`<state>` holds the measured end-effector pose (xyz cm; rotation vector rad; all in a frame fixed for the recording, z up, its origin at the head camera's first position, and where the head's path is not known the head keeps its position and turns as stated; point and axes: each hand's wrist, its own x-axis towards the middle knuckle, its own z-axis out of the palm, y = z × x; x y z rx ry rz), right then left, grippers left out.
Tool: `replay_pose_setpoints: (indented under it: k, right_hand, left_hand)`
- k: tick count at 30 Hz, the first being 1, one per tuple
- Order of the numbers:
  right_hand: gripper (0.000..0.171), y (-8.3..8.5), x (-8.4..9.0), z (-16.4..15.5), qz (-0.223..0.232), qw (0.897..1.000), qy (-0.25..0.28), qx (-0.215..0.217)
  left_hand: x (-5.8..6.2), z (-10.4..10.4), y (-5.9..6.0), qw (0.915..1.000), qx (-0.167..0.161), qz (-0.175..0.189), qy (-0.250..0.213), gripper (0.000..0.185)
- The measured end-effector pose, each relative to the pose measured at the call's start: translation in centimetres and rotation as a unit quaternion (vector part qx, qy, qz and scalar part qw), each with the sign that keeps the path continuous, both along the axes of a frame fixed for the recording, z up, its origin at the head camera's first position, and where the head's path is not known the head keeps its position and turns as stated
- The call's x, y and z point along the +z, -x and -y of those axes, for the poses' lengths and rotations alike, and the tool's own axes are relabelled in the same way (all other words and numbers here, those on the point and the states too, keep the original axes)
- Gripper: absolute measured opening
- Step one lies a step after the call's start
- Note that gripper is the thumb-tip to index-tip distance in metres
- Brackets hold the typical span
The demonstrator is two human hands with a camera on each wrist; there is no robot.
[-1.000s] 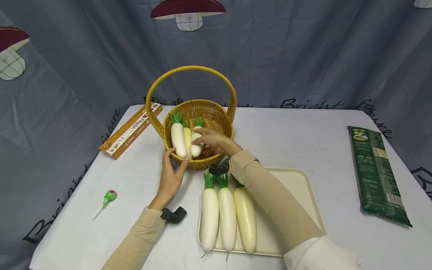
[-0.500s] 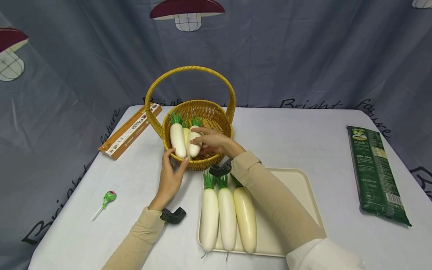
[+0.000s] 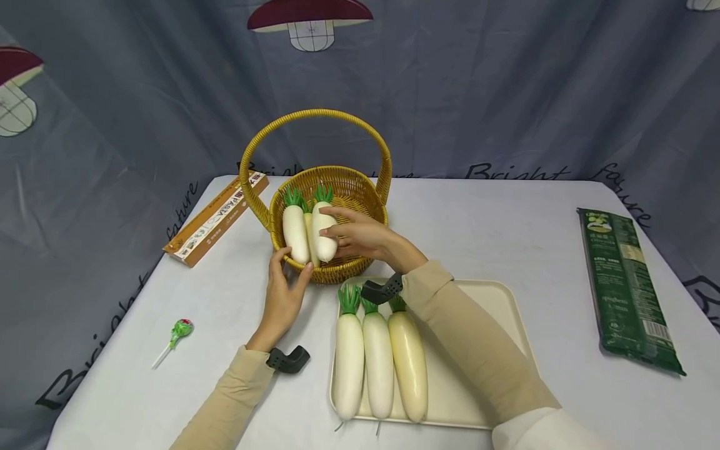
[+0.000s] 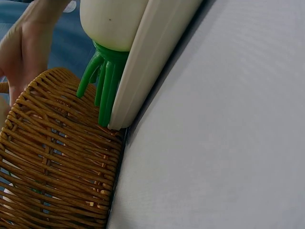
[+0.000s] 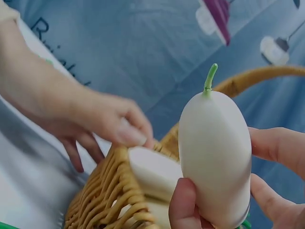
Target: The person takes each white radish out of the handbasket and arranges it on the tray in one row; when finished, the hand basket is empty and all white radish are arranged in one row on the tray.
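Note:
My right hand (image 3: 364, 237) grips a white radish (image 5: 214, 152) with green leaves, thumb on one side and fingers on the other. It holds this radish inside the wicker basket (image 3: 360, 269), its leafy end toward the back. A second white radish (image 3: 295, 234) and a yellowish radish (image 3: 309, 228), partly hidden between the two white ones, lie at the basket's left. At the front left rim, my left hand (image 3: 283, 306) holds the basket, its thumb and forefinger at the edge. In the right wrist view the left hand (image 5: 95, 112) is blurred.
A cream tray (image 3: 500, 306) in front carries two long white radishes (image 3: 350, 362) and a long yellowish one (image 3: 409, 369). A pasta box (image 3: 216, 219) lies at the back left, a lollipop (image 3: 174, 340) at left, a green spaghetti bag (image 3: 627, 287) at right.
My right hand has shifted the held radish left and slightly back, over part of the yellowish one. The right wrist and forearm have swung to the right. My left hand stays at the rim.

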<state>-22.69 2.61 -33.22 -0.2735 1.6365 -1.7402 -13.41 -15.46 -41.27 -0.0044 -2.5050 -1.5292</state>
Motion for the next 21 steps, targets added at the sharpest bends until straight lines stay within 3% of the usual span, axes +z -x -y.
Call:
replay_pose_setpoints:
  k: [9, 15, 21]
  right_hand:
    - [0.059, -2.8, 2.0, -4.1, -0.025, 0.999, 0.012, 0.032]
    - [0.062, -5.4, 1.6, -8.7, -0.025, 0.999, -0.009, 0.035]
    - [0.064, -8.0, 0.2, -12.5, -0.034, 0.999, -0.037, 0.012]
  left_hand:
    - [-0.3, -0.1, 0.1, 1.0, -0.003, 0.0, 0.004, 0.058]
    - [-0.2, 0.0, 0.1, 0.9999, -0.005, 0.005, 0.008, 0.059]
    - [-0.1, 0.1, 0.0, 1.0, -0.003, 0.004, 0.008, 0.058]
